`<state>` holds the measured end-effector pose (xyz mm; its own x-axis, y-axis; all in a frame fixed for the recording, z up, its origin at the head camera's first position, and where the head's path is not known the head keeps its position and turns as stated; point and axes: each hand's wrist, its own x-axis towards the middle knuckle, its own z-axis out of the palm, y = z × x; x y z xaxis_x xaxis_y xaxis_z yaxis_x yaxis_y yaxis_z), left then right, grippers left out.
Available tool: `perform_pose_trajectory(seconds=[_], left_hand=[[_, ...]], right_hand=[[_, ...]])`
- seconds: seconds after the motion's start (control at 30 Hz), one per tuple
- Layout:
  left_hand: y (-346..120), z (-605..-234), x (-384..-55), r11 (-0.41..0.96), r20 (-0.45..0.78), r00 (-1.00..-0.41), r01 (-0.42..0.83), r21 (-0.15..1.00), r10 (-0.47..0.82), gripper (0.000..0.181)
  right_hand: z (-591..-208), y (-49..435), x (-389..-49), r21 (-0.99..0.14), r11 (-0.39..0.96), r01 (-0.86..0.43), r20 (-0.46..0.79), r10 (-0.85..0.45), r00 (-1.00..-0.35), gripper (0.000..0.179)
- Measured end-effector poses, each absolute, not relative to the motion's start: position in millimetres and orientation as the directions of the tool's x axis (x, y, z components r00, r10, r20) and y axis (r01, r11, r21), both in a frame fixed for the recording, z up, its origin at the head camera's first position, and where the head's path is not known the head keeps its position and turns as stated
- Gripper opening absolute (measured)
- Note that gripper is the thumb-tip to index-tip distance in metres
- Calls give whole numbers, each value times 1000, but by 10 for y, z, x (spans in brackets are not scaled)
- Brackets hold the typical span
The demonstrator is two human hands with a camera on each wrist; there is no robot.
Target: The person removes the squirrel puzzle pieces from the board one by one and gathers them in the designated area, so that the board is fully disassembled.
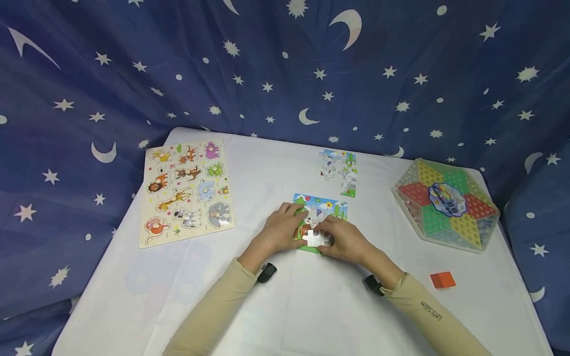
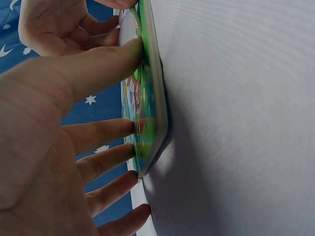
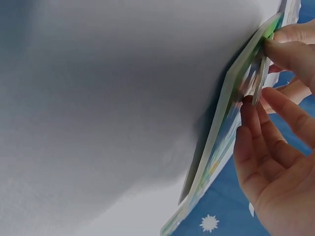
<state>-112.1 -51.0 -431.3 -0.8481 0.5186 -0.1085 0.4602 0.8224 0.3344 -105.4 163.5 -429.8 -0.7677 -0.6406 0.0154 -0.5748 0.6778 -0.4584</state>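
A jigsaw puzzle board [image 1: 336, 203] with a cartoon animal and trees lies flat in the middle of the table. My right hand [image 1: 349, 241] pinches a puzzle piece [image 1: 315, 239] between thumb and fingers, over the board's lower part. In the right wrist view the held piece [image 3: 261, 81] stands tilted up from the board. My left hand [image 1: 280, 230] rests on the board's left side; the left wrist view shows its thumb [image 2: 106, 61] pressing near the edge and the fingers fairly straight. Beyond the board lie several loose, partly joined pieces [image 1: 349, 180]. Fingers hide much of the picture.
A wooden animal peg puzzle [image 1: 187, 193] lies at the left. At the right sits a hexagonal board game box [image 1: 447, 202] with coloured triangles. Nearer on the right is an orange-red block [image 1: 443, 280]. A blue star-patterned curtain [image 1: 267, 59] stands behind the white table [image 1: 307, 316].
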Motion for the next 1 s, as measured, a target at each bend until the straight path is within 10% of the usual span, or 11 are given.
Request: perform_pose_trajectory(seconds=[1.0], left_hand=[[-516,-4322,-1124,824,-104,-844,476,308,526,78]], right_hand=[[-4258,1823,-1517,-498,737,-457,33,-511,-859,40]])
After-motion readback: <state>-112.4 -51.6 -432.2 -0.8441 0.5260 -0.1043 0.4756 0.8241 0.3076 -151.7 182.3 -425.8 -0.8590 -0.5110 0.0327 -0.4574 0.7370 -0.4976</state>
